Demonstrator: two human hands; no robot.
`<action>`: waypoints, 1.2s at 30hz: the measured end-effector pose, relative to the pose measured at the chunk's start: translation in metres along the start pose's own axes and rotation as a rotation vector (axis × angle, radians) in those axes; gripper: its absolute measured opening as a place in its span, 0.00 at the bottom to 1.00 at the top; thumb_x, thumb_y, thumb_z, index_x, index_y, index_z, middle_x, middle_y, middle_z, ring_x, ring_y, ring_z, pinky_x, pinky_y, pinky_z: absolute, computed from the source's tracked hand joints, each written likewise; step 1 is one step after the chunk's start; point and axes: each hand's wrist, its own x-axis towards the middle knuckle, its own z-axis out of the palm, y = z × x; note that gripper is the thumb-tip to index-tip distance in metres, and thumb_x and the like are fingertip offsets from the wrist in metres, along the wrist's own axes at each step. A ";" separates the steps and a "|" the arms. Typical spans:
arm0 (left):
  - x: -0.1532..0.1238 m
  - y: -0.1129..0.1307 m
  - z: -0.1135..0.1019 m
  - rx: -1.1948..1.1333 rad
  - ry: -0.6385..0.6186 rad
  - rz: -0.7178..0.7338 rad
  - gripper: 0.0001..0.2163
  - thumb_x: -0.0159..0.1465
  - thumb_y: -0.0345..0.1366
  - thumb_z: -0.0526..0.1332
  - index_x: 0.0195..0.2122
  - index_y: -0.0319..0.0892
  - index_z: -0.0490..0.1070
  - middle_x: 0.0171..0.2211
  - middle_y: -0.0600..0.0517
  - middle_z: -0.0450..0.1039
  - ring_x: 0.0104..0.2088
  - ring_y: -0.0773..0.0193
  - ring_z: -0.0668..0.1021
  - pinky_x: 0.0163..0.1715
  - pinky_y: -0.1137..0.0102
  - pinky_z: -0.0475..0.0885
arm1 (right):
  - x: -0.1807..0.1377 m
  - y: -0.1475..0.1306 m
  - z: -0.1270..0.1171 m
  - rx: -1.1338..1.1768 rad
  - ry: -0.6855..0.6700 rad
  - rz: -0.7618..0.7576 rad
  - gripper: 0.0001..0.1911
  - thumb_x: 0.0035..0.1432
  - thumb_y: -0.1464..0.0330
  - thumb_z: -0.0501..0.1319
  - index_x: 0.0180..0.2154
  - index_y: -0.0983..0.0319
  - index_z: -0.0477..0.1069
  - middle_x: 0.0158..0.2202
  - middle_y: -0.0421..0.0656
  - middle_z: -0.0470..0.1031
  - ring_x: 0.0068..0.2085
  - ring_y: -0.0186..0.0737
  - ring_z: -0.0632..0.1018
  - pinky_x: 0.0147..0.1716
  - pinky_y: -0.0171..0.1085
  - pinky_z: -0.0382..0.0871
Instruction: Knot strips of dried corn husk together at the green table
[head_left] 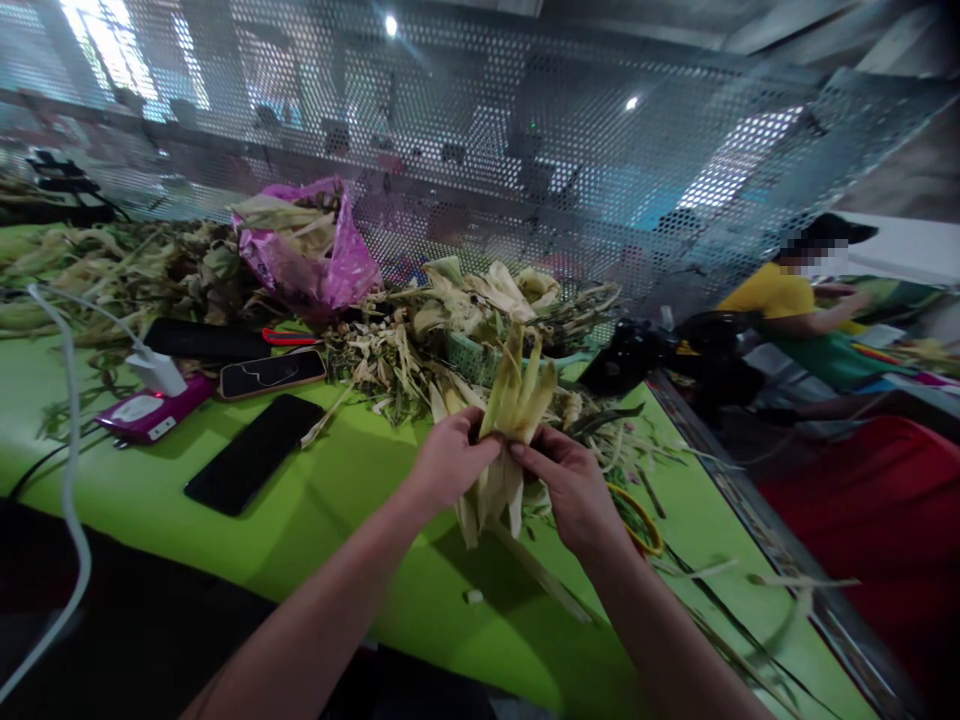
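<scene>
Between my two hands, a bundle of pale yellow-green corn husks stands roughly upright over the green table. My left hand pinches its middle from the left, thumb in front. From the right, my right hand grips it at the same height, with its thumb pressed on the front. Strips of husk spread above the grip and hang below it. Some of the fingers are hidden behind the bundle. A green basket with more dry husks is just beyond my hands.
Husk heaps and a purple plastic bag line the perforated metal screen. Left lie a black phone, another phone and a purple power strip. A yellow ring is near my right wrist. Someone in yellow sits at right.
</scene>
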 end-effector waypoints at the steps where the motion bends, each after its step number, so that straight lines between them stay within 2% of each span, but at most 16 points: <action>1: 0.000 0.001 0.000 -0.007 -0.007 0.001 0.08 0.57 0.32 0.58 0.37 0.39 0.72 0.34 0.49 0.76 0.31 0.65 0.75 0.32 0.73 0.69 | 0.000 0.000 0.000 -0.008 0.001 -0.002 0.12 0.44 0.64 0.69 0.31 0.62 0.74 0.27 0.38 0.74 0.26 0.34 0.69 0.27 0.33 0.61; 9: 0.003 -0.004 -0.001 -0.036 -0.017 0.064 0.07 0.56 0.32 0.59 0.36 0.38 0.72 0.33 0.50 0.75 0.33 0.65 0.75 0.34 0.72 0.69 | 0.000 0.001 -0.002 0.028 -0.028 0.005 0.12 0.44 0.64 0.70 0.31 0.61 0.73 0.29 0.39 0.75 0.32 0.38 0.73 0.35 0.36 0.66; 16: 0.002 -0.004 -0.001 -0.069 -0.035 -0.018 0.10 0.56 0.33 0.59 0.38 0.38 0.72 0.33 0.49 0.76 0.29 0.66 0.74 0.30 0.72 0.69 | 0.001 0.000 -0.001 0.011 -0.037 0.014 0.11 0.44 0.64 0.69 0.30 0.61 0.73 0.27 0.39 0.74 0.29 0.38 0.73 0.32 0.36 0.67; 24: 0.000 0.000 0.001 -0.067 -0.009 -0.007 0.10 0.56 0.30 0.58 0.39 0.39 0.73 0.34 0.48 0.76 0.32 0.64 0.76 0.35 0.70 0.71 | 0.003 0.003 -0.001 0.085 -0.073 0.045 0.12 0.44 0.64 0.69 0.35 0.59 0.76 0.32 0.41 0.78 0.32 0.42 0.76 0.34 0.39 0.70; 31: 0.001 -0.002 0.001 -0.108 -0.040 -0.033 0.10 0.57 0.31 0.58 0.40 0.38 0.72 0.34 0.47 0.76 0.33 0.63 0.76 0.36 0.69 0.72 | 0.003 0.004 -0.002 0.116 -0.070 0.040 0.15 0.44 0.64 0.70 0.37 0.60 0.77 0.33 0.42 0.80 0.33 0.42 0.78 0.35 0.39 0.70; 36: 0.001 -0.002 0.001 -0.058 -0.022 -0.016 0.11 0.57 0.31 0.58 0.41 0.38 0.72 0.36 0.47 0.76 0.34 0.62 0.76 0.37 0.68 0.71 | 0.005 0.010 -0.005 0.146 -0.105 0.045 0.14 0.47 0.66 0.68 0.39 0.60 0.77 0.35 0.42 0.80 0.38 0.44 0.78 0.40 0.40 0.70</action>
